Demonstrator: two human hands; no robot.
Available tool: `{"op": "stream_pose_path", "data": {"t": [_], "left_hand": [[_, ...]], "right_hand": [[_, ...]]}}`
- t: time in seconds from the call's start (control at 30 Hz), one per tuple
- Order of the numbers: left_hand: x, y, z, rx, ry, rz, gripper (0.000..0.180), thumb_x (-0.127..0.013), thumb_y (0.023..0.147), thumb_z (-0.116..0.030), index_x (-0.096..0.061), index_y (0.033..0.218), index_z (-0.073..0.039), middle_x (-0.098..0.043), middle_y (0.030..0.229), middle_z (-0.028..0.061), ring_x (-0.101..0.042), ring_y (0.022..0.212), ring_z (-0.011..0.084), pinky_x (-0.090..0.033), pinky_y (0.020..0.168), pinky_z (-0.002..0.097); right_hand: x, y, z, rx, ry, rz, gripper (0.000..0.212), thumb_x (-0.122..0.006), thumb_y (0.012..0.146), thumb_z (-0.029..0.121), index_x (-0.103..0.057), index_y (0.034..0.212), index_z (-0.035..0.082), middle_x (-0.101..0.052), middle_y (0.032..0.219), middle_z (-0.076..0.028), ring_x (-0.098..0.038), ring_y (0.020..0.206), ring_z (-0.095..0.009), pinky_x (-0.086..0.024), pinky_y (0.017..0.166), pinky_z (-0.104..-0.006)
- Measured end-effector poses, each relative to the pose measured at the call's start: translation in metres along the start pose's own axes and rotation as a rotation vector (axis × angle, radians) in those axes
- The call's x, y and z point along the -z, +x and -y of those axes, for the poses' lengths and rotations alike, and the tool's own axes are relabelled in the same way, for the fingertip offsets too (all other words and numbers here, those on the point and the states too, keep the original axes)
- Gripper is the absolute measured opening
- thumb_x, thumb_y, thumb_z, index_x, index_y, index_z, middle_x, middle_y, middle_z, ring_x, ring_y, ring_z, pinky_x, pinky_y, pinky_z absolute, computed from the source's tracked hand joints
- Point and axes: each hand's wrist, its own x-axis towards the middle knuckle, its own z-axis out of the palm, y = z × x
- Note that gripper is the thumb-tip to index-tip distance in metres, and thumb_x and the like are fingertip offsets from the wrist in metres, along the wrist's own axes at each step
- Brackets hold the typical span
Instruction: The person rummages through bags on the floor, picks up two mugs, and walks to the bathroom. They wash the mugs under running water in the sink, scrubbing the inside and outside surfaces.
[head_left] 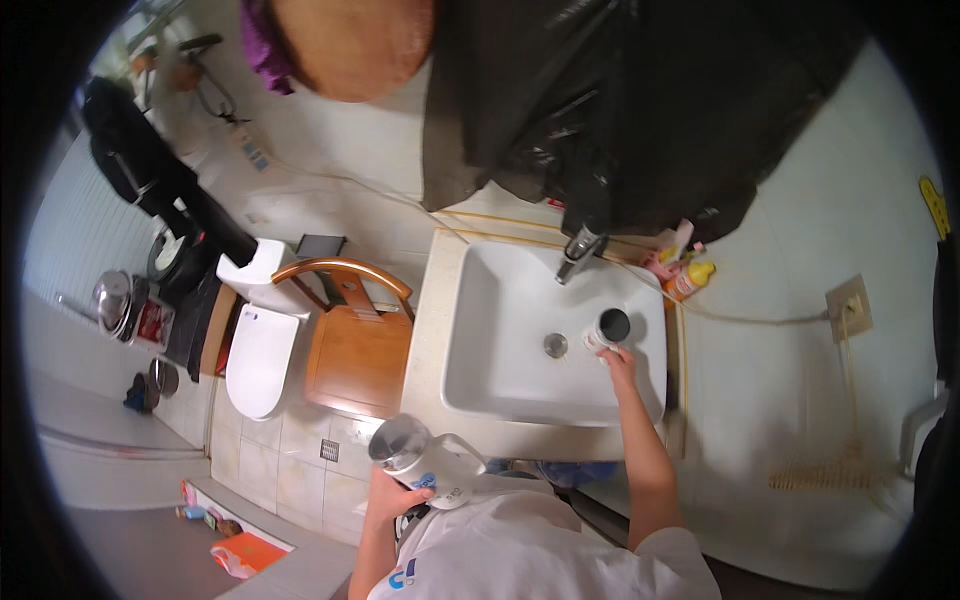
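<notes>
In front of the counter (pixel 428 365), off the near-left corner of the white sink (pixel 500 345), the jug (pixel 428 468) is now clasped in the left hand (pixel 392 494), long axis slanted, mouth leftward; over the sink, just right of the drain (pixel 556 346), the dark-mouthed cup (pixel 599 342) is gripped by the right hand (pixel 621 366).
</notes>
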Motion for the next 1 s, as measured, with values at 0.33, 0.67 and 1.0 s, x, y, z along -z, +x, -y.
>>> {"op": "stream_pose_path", "data": {"t": [0.33, 0.67, 1.0], "left_hand": [[-0.002, 0.006, -0.002, -0.058, 0.242, 0.090, 0.050, -0.083, 0.063, -0.027, -0.065, 0.101, -0.001, -0.068, 0.092, 0.0097, -0.062, 0.086, 0.0149, -0.049, 0.079, 0.0304], [0.011, 0.002, -0.007, -0.154, 0.235, 0.019, 0.053, -0.083, 0.063, -0.028, -0.063, 0.104, -0.002, -0.067, 0.098, 0.0087, -0.061, 0.089, 0.0164, -0.048, 0.082, 0.0308], [0.031, -0.016, -0.006, -0.014, 0.178, -0.081, 0.047, -0.083, 0.062, -0.026, -0.067, 0.099, -0.003, -0.069, 0.092, 0.0080, -0.063, 0.084, 0.0149, -0.049, 0.080, 0.0305]], "right_hand": [[0.012, 0.001, 0.002, 0.374, -0.232, -0.167, 0.024, -0.071, 0.071, 0.019, -0.062, 0.081, -0.001, -0.057, 0.073, -0.004, -0.053, 0.072, -0.016, -0.041, 0.061, -0.0299], [-0.097, -0.012, 0.034, 0.411, -1.095, 0.432, 0.036, -0.059, 0.077, 0.016, -0.055, 0.112, 0.004, -0.050, 0.116, -0.016, -0.049, 0.109, -0.033, -0.043, 0.091, -0.0384], [-0.111, 0.012, 0.021, 0.306, -1.297, 0.410, 0.033, -0.060, 0.075, 0.018, -0.060, 0.105, 0.005, -0.043, 0.124, -0.016, -0.046, 0.113, -0.034, -0.040, 0.096, -0.0405]]}}
